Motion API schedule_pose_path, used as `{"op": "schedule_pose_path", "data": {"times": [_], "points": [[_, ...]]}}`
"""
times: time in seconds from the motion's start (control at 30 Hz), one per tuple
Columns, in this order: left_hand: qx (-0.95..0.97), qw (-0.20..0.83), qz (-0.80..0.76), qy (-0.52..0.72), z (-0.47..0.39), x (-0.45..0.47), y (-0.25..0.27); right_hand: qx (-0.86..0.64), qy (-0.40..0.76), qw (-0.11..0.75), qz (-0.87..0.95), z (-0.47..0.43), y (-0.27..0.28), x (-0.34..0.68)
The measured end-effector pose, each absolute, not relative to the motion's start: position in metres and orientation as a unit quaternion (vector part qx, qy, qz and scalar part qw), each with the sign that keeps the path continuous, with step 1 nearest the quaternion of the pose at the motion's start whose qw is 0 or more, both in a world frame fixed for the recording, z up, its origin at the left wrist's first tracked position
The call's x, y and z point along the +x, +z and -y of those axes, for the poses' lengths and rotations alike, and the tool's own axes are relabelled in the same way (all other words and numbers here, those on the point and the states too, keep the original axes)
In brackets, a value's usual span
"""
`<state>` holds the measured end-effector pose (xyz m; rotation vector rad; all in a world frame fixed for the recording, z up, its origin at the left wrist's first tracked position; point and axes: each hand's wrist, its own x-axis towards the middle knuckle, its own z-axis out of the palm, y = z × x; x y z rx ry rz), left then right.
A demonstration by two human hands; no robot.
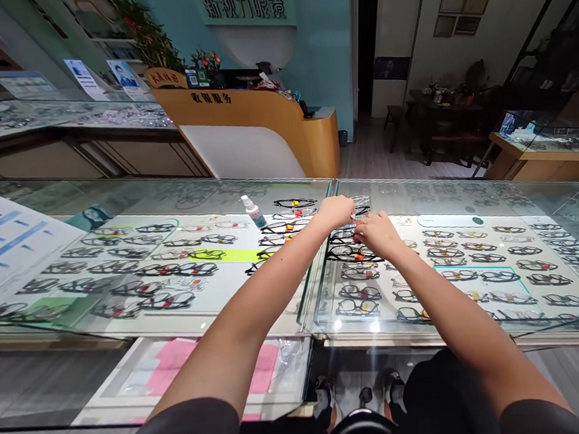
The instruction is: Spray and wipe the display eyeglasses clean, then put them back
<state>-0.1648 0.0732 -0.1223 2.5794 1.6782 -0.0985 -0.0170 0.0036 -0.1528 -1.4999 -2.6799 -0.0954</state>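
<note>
My left hand [336, 211] reaches over the glass counter near its middle seam, fingers pinched together. Close to its right, my right hand [378, 232] also has its fingers drawn together, almost meeting the left. Something small lies between the fingertips, too hidden to name. Around both hands are rows of eyeglasses with red, orange or yellow tags: black eyeglasses [357, 255] just below the right hand, and more black-framed eyeglasses [295, 203] to the left. Left of my left hand, a white spray bottle [255, 211] stands slightly tilted in view.
The glass display counter [320, 288] shows many eyeglasses inside. Below it, an open drawer [103, 402] holds pink cloths [168, 363] and clear plastic bags. A white printed sheet [16, 245] lies at left. Beyond stands a wooden cashier desk [261, 105].
</note>
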Motion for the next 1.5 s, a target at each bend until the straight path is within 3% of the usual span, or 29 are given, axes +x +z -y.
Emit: {"op": "schedule_pose_path", "data": {"times": [0.1, 0.23, 0.37, 0.47, 0.6, 0.9, 1.17, 1.5], "points": [[0.837, 0.034, -0.547, -0.019, -0.068, -0.171, -0.114, -0.496, -0.01, 0.1, 0.862, -0.002, -0.151, -0.013], [0.831, 0.054, -0.551, 0.052, -0.057, -0.184, -0.106, -0.545, 0.07, 0.287, 0.785, -0.002, -0.145, 0.001], [0.781, 0.213, -0.502, 0.305, -0.046, -0.185, -0.117, -0.524, 0.228, 0.463, 0.678, -0.005, -0.14, 0.013], [0.705, 0.355, -0.439, 0.428, -0.037, -0.173, -0.13, -0.479, 0.286, 0.522, 0.645, -0.005, -0.137, 0.015], [0.639, 0.434, -0.4, 0.494, -0.025, -0.16, -0.142, -0.454, 0.329, 0.53, 0.636, -0.002, -0.137, 0.013], [0.645, 0.394, -0.394, 0.524, -0.019, -0.164, -0.146, -0.423, 0.412, 0.495, 0.637, 0.007, -0.136, 0.014], [0.657, 0.457, -0.36, 0.479, -0.015, -0.163, -0.144, -0.423, 0.429, 0.517, 0.608, 0.004, -0.133, 0.019], [0.664, 0.428, -0.355, 0.501, -0.02, -0.163, -0.148, -0.434, 0.401, 0.52, 0.617, 0.003, -0.127, 0.027]]}}
